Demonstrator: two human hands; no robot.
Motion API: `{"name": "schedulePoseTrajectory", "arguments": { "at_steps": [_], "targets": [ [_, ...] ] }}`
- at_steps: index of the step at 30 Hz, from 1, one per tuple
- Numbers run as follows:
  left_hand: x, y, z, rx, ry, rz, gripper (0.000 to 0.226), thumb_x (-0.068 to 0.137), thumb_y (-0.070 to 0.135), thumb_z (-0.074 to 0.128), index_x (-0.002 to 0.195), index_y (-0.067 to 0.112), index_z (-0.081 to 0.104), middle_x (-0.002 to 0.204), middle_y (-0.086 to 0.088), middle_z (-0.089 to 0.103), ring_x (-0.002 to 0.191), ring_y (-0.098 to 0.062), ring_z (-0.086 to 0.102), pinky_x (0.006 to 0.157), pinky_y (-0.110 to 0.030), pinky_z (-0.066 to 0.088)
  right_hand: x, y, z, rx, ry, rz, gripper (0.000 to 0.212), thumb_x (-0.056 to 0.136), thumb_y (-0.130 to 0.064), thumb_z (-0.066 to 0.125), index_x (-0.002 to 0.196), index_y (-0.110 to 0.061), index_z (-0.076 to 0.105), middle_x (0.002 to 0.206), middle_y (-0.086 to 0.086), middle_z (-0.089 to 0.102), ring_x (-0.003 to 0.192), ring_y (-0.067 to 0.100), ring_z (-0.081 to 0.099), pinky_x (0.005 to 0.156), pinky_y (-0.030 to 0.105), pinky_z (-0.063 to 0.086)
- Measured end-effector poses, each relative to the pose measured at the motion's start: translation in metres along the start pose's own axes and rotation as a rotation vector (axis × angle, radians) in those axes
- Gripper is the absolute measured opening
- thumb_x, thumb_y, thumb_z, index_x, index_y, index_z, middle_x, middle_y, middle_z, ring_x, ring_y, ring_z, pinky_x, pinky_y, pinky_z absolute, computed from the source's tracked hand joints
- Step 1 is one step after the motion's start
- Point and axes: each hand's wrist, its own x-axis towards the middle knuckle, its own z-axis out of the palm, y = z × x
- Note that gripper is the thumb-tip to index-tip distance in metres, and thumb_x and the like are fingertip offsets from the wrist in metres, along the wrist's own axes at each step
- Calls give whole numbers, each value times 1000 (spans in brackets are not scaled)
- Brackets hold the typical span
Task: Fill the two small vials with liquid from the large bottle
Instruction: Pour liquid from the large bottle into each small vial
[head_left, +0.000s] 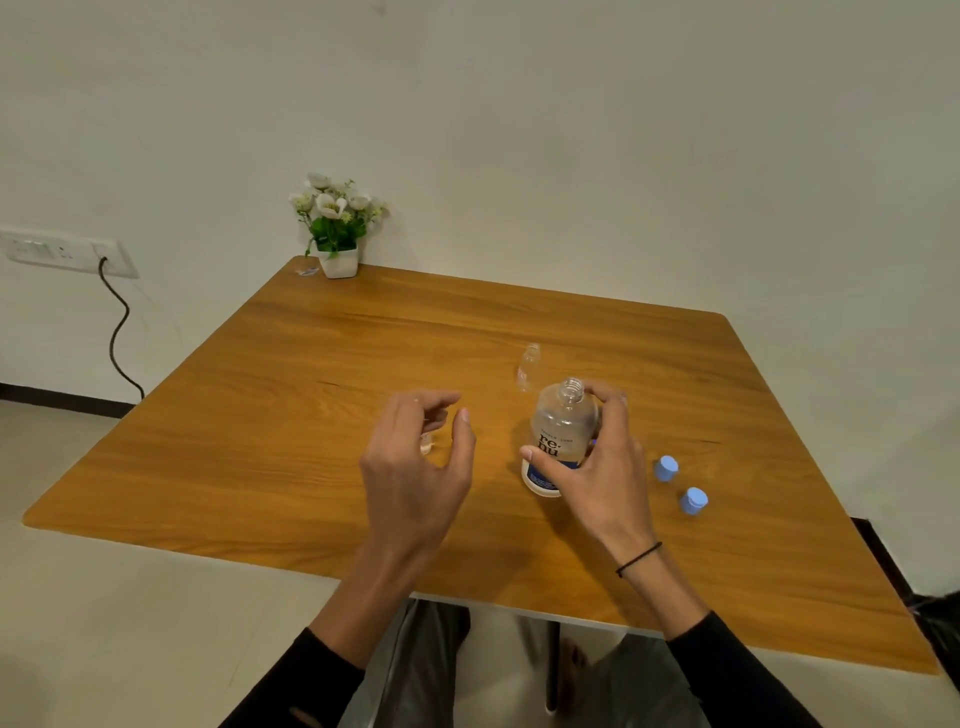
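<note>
My right hand (597, 467) gripped the uncapped bottle (563, 441) mid-table, left hand (415, 467) loosely curled around one vial (426, 441); pour not started, next: tilt over its mouth.

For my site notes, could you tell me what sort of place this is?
Probably a plain room in a home or office: a wooden table against a bare wall, a potted flower on it, and a wall socket with a cable.
</note>
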Motion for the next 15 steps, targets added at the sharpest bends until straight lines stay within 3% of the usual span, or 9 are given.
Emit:
{"name": "schedulePoseTrajectory", "arguments": {
  "at_steps": [1, 3, 5, 7, 9, 12, 15],
  "targets": [
    [-1, 6, 4, -2, 21, 12, 16, 91, 3, 79, 106, 4, 73, 99, -6, 72, 85, -13, 67, 78, -15, 53, -2, 2, -5, 3, 7, 1, 84, 68, -41, 95, 131, -39, 40, 119, -33, 50, 106, -14, 56, 80, 11, 50],
    [-1, 17, 16, -40, 9, 20, 15, 91, 2, 78, 105, 5, 73, 95, -4, 72, 81, -10, 66, 75, -11, 51, -5, 4, -14, 4, 24, 2, 85, 68, -40, 95, 130, -43, 38, 118, -42, 45, 108, -19, 52, 78, 7, 46],
    [3, 22, 36, -138, -106, -58, 17, 93, 5, 75, 109, 9, 73, 94, 1, 72, 81, -6, 67, 71, -14, 56, -5, 7, -23, 7, 34, 11, 86, 67, -41, 95, 130, -45, 37, 119, -45, 43, 110, -16, 52, 80, 15, 51],
    [11, 17, 63, -205, -243, -243, 20, 95, 12, 73, 114, 16, 71, 96, 6, 71, 84, -7, 69, 72, -25, 62, -4, 8, -31, 10, 45, 22, 85, 67, -42, 95, 131, -43, 39, 120, -46, 43, 112, -12, 54, 83, 29, 59],
    [20, 5, 93, -142, -335, -366, 26, 96, 21, 73, 122, 20, 69, 102, 8, 70, 86, -6, 68, 76, -32, 64, -4, 9, -39, 5, 62, 29, 86, 66, -45, 95, 132, -40, 41, 122, -48, 42, 112, -11, 53, 85, 36, 60],
    [28, -13, 134, -6, -375, -394, 41, 96, 33, 74, 134, 22, 64, 119, 6, 69, 97, -8, 68, 82, -29, 58, -5, 10, -48, 5, 68, 21, 87, 65, -45, 95, 131, -44, 37, 122, -50, 41, 113, -14, 52, 87, 26, 59],
    [30, -32, 168, 111, -409, -448, 58, 94, 42, 75, 144, 20, 55, 138, 1, 61, 125, -18, 60, 99, -33, 52, -7, 12, -52, 7, 58, 10, 87, 65, -47, 94, 130, -46, 37, 123, -48, 41, 114, -13, 52, 85, 18, 57]
  ]
}}
